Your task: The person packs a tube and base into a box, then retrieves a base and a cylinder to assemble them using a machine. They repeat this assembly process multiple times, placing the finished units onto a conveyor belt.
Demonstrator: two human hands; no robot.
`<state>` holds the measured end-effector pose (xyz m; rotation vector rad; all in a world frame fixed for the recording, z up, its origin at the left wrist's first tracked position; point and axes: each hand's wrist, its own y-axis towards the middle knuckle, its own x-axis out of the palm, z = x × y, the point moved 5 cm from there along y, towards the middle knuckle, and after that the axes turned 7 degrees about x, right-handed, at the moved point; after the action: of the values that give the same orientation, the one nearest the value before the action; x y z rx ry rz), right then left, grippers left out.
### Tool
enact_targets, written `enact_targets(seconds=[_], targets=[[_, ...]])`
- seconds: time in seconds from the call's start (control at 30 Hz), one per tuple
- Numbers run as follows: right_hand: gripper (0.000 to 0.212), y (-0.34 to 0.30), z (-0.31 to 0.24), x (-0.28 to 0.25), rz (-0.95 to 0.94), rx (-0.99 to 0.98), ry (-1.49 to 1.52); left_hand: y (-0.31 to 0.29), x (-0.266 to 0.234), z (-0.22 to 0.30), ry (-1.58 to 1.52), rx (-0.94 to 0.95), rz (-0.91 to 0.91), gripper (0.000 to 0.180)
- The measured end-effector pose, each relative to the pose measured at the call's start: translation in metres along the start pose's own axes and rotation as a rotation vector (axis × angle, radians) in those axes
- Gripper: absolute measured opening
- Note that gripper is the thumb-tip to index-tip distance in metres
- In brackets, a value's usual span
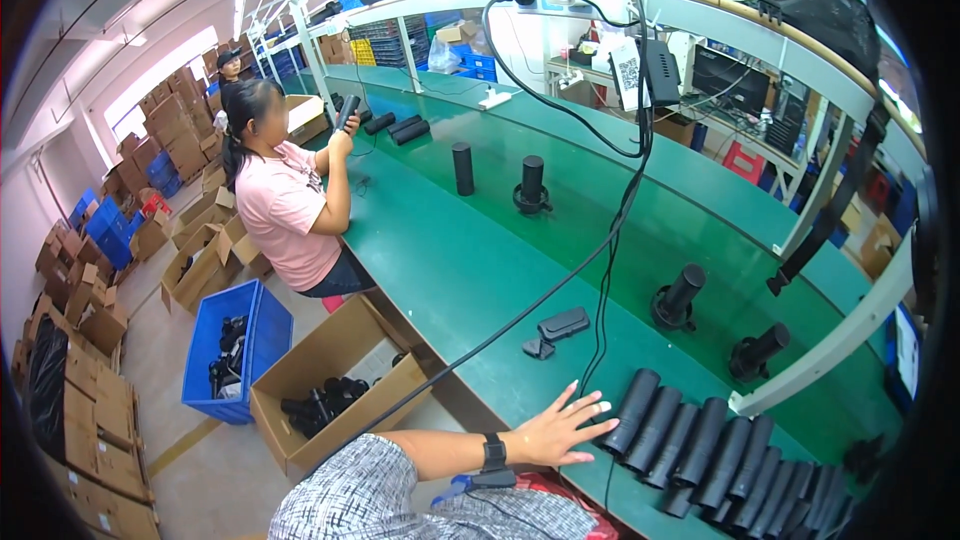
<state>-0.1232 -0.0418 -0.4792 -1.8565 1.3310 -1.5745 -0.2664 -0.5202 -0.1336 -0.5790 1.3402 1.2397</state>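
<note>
My left hand [565,428], with a black band on its wrist, reaches over the near edge of the green table [470,280]. Its fingers are spread, the palm faces down, and nothing is held. The fingertips are at the end of a row of black cylinders [640,410] lying side by side; whether they touch the first one I cannot tell. Beyond the hand lie a dark oblong case [564,323] and a small dark angular piece [538,348]. Black cylinders on round bases, one here [682,298] and another [760,350], stand past the row. My right hand is out of the picture.
A black cable [520,318] hangs across the table. On the left, a carton [340,340] and a blue crate [205,340] hold black parts. Farther off, a person in pink [285,190] holds a black cylinder [347,113]. A white post [830,340] rises at right.
</note>
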Motion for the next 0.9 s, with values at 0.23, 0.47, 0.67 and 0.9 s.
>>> enact_targets(seconds=[0.23,0.47,0.67,0.9], targets=[[0.024,0.007,0.004,-0.008,-0.039,-0.086,-0.054,-0.002,0.000,0.002,0.012,0.002,-0.009,0.082],[0.026,-0.001,-0.003,-0.002,-0.043,-0.165,-0.198,0.001,0.001,0.003,0.019,0.025,0.014,0.082],[0.027,-0.018,-0.009,0.004,0.057,-0.055,-0.121,-0.002,-0.001,0.001,0.014,0.012,0.009,0.081],[0.026,-0.017,-0.020,0.043,-0.023,-0.110,-0.132,-0.005,-0.007,-0.001,0.037,0.023,0.044,0.080]])
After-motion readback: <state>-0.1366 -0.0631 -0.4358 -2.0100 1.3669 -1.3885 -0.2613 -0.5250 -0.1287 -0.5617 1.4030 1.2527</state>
